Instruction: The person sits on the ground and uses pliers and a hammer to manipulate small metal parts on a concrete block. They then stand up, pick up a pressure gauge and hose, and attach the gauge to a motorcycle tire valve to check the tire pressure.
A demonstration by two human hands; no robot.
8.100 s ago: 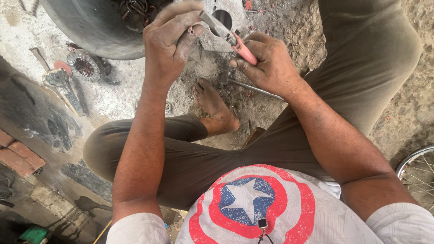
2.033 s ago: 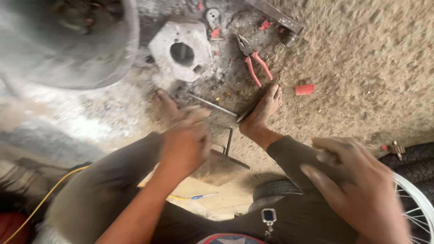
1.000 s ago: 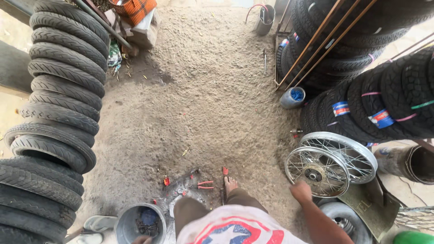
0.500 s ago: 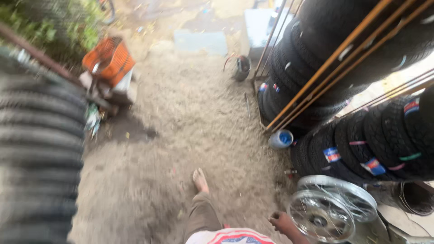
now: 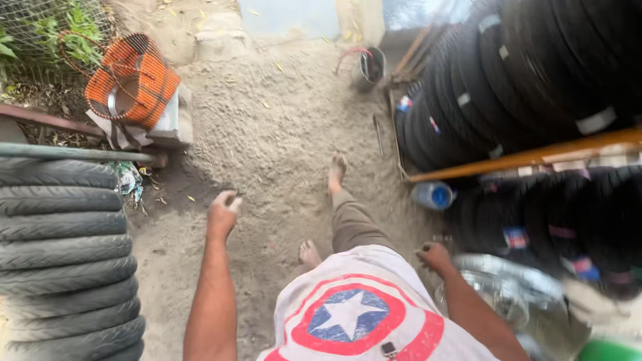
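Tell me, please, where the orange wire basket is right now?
In the head view, the orange wire basket sits at upper left on a grey block, above the stacked tyres and ahead of the left hand.

Open sandy ground ahead, stacked tyres crowding left, tyre racks and wheel rim blocking right

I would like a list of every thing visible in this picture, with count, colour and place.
tyre stack: several tyres, dark grey, left edge
tyre rack: many tyres, black, upper right
orange wire basket: one, upper left, on a concrete block
bucket: one, dark, top centre
bottle: one, blue cap, at the foot of the rack
spoked wheel: one, silver, lower right
sandy ground: grey-brown, centre
left hand: closed, over the sand
right hand: beside the wheel
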